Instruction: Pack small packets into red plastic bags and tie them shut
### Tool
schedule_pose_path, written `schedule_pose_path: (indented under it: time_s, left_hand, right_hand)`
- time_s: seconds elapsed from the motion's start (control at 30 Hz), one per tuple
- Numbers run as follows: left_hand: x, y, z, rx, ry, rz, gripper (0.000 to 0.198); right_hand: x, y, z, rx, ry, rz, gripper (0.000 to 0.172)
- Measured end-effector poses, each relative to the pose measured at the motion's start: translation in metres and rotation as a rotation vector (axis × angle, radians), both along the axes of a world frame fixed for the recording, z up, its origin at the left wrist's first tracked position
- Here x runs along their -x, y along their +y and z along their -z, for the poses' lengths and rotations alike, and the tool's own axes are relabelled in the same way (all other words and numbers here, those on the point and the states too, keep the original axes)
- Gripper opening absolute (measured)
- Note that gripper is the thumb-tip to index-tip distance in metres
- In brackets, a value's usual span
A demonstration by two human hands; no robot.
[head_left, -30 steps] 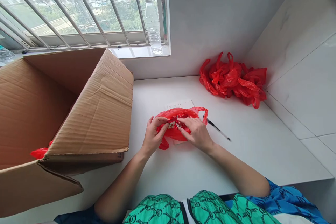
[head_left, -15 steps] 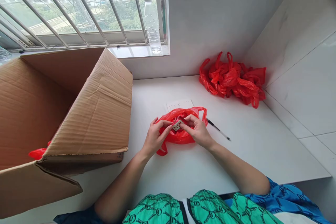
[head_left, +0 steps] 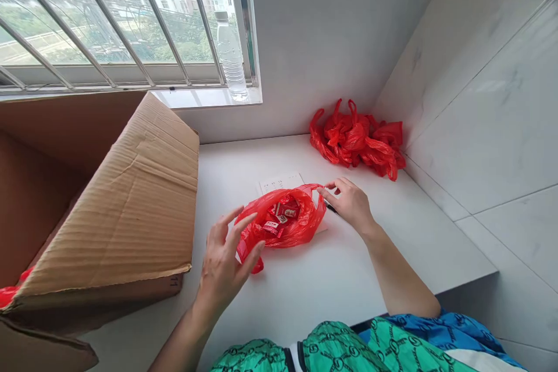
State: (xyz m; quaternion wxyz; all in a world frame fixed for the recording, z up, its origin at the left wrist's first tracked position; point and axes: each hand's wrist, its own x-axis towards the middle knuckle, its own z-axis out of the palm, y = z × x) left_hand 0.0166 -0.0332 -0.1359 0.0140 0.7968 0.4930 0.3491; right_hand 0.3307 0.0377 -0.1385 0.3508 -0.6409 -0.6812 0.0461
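An open red plastic bag point(head_left: 300, 226) lies on the white counter point(head_left: 305, 279), with several small red packets point(head_left: 282, 216) showing inside its mouth. My left hand point(head_left: 224, 258) hovers at the bag's left end, fingers spread, holding nothing. My right hand point(head_left: 351, 203) is at the bag's right rim, with its fingertips pinched on the plastic there. A white sheet of paper point(head_left: 279, 181) pokes out from behind the bag. A black pen point(head_left: 330, 207) is mostly hidden under my right hand.
A large cardboard box point(head_left: 122, 197) lies on its side at the left, a bit of red plastic point(head_left: 9, 293) at its mouth. A heap of red bags point(head_left: 357, 139) sits in the back corner. A water bottle point(head_left: 229, 55) stands on the windowsill. Tiled wall at right.
My left hand has let go of the bag and drawn back towards me, opening. My right hand moved to the bag's right rim. The bag's mouth now lies open, and the view shifted right.
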Motion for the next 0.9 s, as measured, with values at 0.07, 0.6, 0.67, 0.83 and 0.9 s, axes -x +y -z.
schedule_pose_path:
  time_s: [0.07,0.6,0.67,0.83,0.9]
  left_hand:
    - [0.004,-0.019,0.013,0.030,0.113,-0.022,0.063]
    - [-0.008,-0.005,-0.051,0.088,-0.705,-0.023,0.012]
    - [-0.021,0.010,-0.075,0.076,-0.926,0.016,0.017]
    - [-0.052,0.053,-0.100,0.076,-1.177,0.104,0.023]
    - [-0.064,0.063,-0.097,0.162,-1.218,0.171,0.022]
  right_hand:
    - [-0.002,-0.003,0.003,0.054,0.031,-0.069,0.039]
    - [0.045,0.013,-0.095,-0.134,1.080,-0.509,0.024]
    - [0.052,0.015,-0.100,-0.178,1.145,-0.475,0.028]
    - [0.057,0.010,-0.106,-0.205,1.101,-0.558,0.030]
    - [0.058,0.005,-0.105,-0.120,1.016,-0.648,0.043]
